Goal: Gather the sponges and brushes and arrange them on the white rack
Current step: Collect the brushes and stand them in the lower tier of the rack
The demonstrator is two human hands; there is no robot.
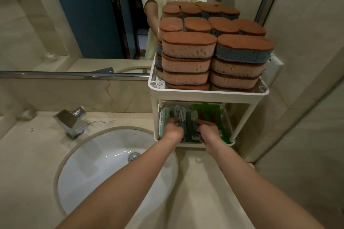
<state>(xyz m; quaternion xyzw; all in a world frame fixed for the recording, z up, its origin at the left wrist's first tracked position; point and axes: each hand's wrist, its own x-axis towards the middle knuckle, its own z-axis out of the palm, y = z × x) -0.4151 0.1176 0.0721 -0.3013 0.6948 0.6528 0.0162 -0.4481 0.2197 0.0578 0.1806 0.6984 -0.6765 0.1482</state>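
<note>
With the sponges (214, 50) stacked above, both hands (173, 130) (208, 131), grips closed on grey brushes (183, 117), should press them upright, side by side, in the white rack (208, 93).

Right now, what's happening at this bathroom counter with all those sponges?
A person is tidying cleaning supplies onto a white rack that stands on the counter beside the sink. The top shelf is already packed with stacked sponges. Both hands are in the lower shelf: the left hand and right hand are among the brushes, apparently lining them up next to some green ones.
</note>
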